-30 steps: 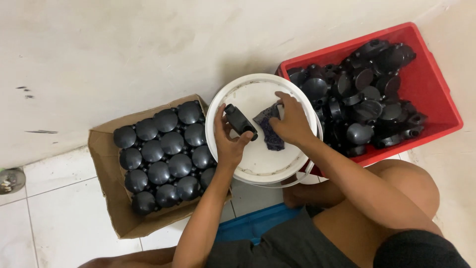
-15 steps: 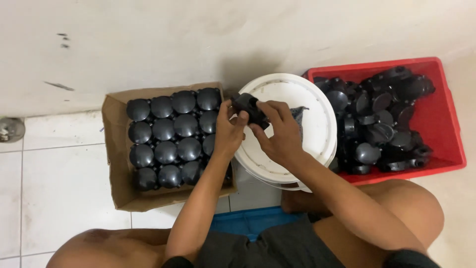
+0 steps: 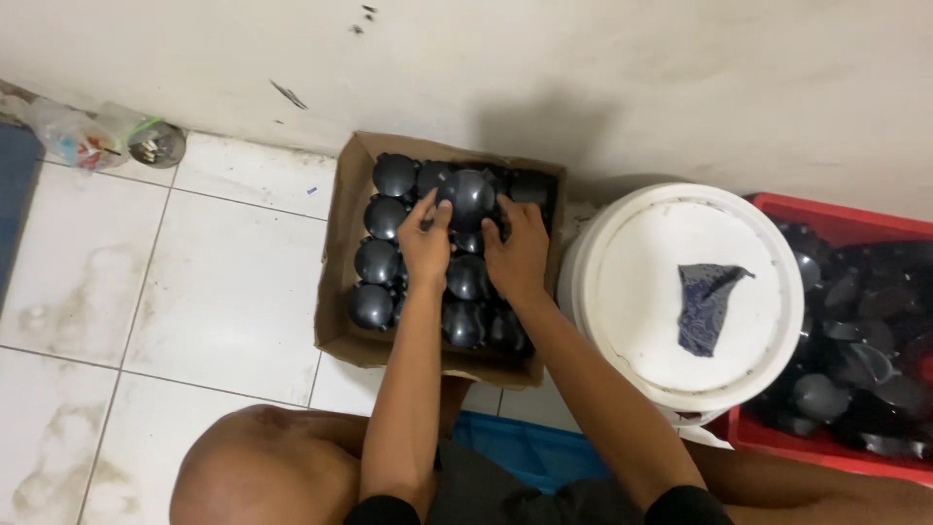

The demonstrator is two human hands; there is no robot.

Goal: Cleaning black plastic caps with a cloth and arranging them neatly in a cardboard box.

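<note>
Both hands are now working over the cardboard box (image 3: 342,292), whereas half a second ago they were holding the black domed part above the white bucket lid (image 3: 637,292). The part (image 3: 471,192) is now being set onto the top layer in the box, toward the wall side. The left hand (image 3: 426,245) is gripping the part's left edge with fingers (image 3: 420,209) curled around it; the right hand (image 3: 517,255) is pressing against its right edge, fingers bent, steadying it. The blue cloth (image 3: 708,303), previously under the right hand, is now lying released on the bucket lid, to the right of the box. Judged from this, the wiping step is finished and the packing step is under way.

Count relative to the box:
- Inside the box: roughly twelve domed parts are showing; several more are being hidden by the hands, so an exact count cannot be given.
- Right of the box: one white bucket with one lid, one cloth.
- Beyond the bucket: one red crate (image 3: 836,452) holding a loose heap of black parts, too jumbled to count.
- Far left of the box, against the wall: a small clear container (image 3: 146,141).
</note>
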